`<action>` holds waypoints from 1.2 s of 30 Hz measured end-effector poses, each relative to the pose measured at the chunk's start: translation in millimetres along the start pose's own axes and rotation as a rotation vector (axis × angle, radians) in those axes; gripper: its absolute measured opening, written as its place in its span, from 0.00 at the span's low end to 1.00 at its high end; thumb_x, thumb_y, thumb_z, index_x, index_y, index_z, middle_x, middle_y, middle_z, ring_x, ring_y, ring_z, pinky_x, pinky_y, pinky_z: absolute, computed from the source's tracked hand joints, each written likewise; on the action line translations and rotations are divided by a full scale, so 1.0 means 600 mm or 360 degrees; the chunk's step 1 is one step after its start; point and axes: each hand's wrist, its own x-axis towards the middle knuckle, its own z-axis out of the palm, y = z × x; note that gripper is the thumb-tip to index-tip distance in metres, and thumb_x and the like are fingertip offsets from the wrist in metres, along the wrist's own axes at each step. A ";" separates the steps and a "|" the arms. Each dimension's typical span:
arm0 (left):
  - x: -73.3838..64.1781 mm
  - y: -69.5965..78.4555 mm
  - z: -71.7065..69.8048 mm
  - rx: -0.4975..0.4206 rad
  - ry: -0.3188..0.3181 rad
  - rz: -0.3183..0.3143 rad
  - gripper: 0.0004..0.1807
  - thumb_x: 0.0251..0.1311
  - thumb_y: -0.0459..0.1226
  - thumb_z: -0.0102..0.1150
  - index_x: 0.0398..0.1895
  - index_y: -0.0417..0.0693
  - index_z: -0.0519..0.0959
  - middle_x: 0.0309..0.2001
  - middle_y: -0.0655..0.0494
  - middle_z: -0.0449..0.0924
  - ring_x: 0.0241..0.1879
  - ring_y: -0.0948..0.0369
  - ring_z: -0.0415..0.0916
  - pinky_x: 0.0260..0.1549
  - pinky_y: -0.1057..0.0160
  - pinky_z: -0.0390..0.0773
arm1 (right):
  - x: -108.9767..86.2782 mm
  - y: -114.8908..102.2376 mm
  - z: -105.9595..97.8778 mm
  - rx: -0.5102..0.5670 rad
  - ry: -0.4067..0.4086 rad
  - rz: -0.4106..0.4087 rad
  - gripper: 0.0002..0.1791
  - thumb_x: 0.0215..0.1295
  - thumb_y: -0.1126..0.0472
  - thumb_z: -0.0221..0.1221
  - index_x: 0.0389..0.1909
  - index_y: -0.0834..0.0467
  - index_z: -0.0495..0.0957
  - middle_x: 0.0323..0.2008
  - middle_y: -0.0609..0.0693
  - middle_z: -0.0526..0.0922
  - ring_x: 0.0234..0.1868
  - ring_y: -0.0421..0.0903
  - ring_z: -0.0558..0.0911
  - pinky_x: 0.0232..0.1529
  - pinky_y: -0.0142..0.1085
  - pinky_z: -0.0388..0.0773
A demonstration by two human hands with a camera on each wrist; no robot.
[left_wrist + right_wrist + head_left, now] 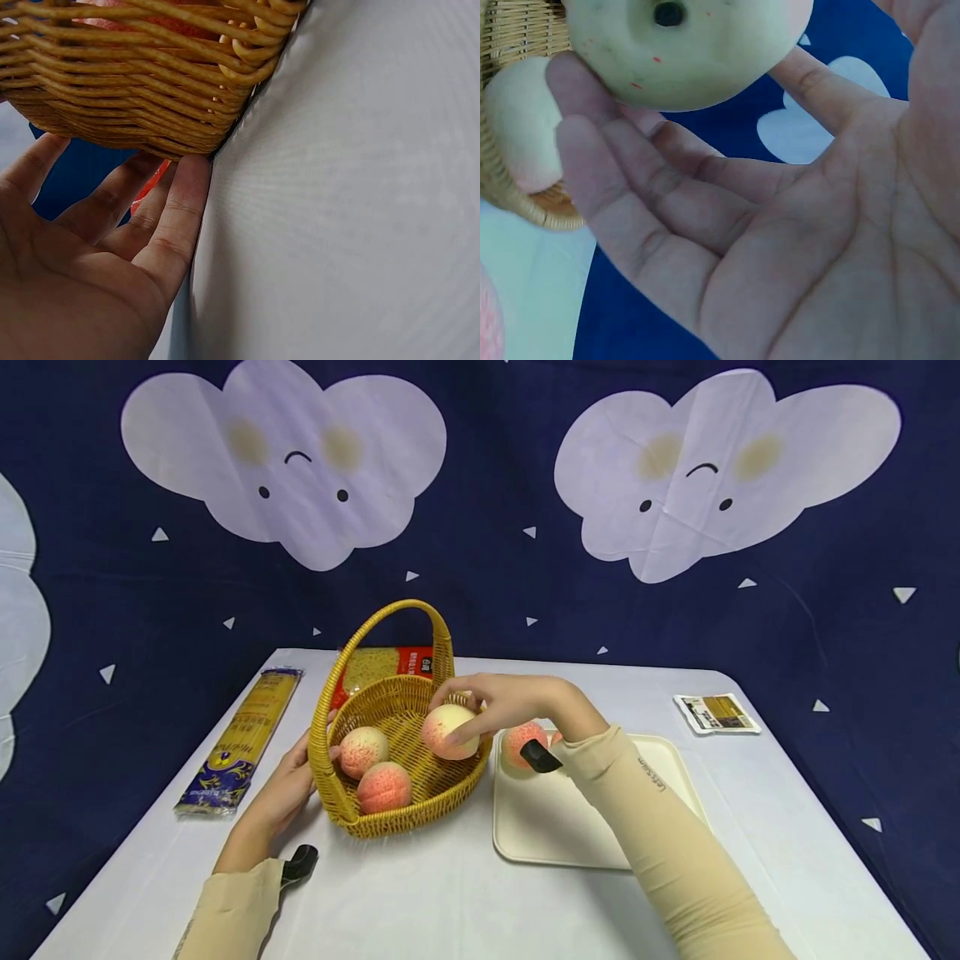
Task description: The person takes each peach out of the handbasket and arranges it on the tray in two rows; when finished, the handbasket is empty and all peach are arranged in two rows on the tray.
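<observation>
A wicker basket [420, 817] with a tall handle holds two pink-and-cream peaches, one [364, 752] by its left wall and a pinker one [385, 787] nearer the front. My right hand [506, 703] grips a third peach [447, 732] between thumb and fingers over the basket's right side. In the right wrist view, that peach [705, 60] shows its dark stem hollow. At the basket's left side, my left hand [288, 785] holds the wall, thumb at the rim. The left wrist view shows its fingertips against the lower weave [150, 97].
Right of the basket lies a cream tray [562, 827] with a peach [522, 743] and part of another [557, 738] behind my right wrist. A long pasta packet [243, 739] lies left, a red packet [375, 667] behind the basket, a small flat pack [717, 714] far right.
</observation>
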 end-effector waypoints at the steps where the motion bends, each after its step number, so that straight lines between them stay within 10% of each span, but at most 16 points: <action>1: 0.000 0.001 0.000 -0.0002 0.0001 -0.0007 0.40 0.83 0.46 0.52 0.90 0.63 0.45 0.89 0.46 0.37 0.87 0.39 0.39 0.79 0.30 0.51 | -0.005 0.003 -0.002 -0.0001 0.0027 -0.0015 0.28 0.71 0.48 0.70 0.68 0.43 0.75 0.54 0.48 0.83 0.48 0.49 0.84 0.50 0.44 0.86; 8: 0.002 0.003 -0.001 0.0013 0.0000 -0.0016 0.40 0.83 0.47 0.51 0.90 0.65 0.45 0.89 0.47 0.39 0.86 0.41 0.42 0.79 0.32 0.52 | -0.038 0.028 -0.014 0.0041 0.0240 -0.0078 0.30 0.69 0.49 0.71 0.69 0.43 0.73 0.68 0.44 0.77 0.60 0.48 0.82 0.66 0.48 0.79; 20: 0.000 0.002 -0.002 0.0009 0.0013 -0.0025 0.41 0.82 0.48 0.53 0.90 0.66 0.45 0.89 0.46 0.40 0.86 0.40 0.42 0.80 0.31 0.51 | -0.073 0.067 -0.023 0.0272 0.0504 -0.0115 0.30 0.68 0.61 0.71 0.67 0.47 0.71 0.62 0.52 0.81 0.54 0.51 0.87 0.58 0.44 0.83; 27: -0.001 0.005 -0.001 0.0054 0.0000 0.0022 0.40 0.84 0.47 0.50 0.90 0.62 0.45 0.89 0.47 0.40 0.86 0.41 0.43 0.66 0.70 0.69 | -0.100 0.093 -0.024 0.0365 0.0588 -0.0073 0.39 0.69 0.63 0.70 0.75 0.46 0.63 0.71 0.58 0.72 0.54 0.55 0.89 0.59 0.47 0.84; 36: -0.003 0.004 0.002 0.0019 0.0007 0.0029 0.40 0.84 0.45 0.50 0.90 0.59 0.45 0.89 0.45 0.38 0.86 0.39 0.40 0.79 0.30 0.50 | -0.144 0.137 -0.027 0.0372 0.0717 -0.0049 0.42 0.65 0.66 0.69 0.80 0.53 0.68 0.68 0.60 0.77 0.49 0.52 0.90 0.55 0.37 0.85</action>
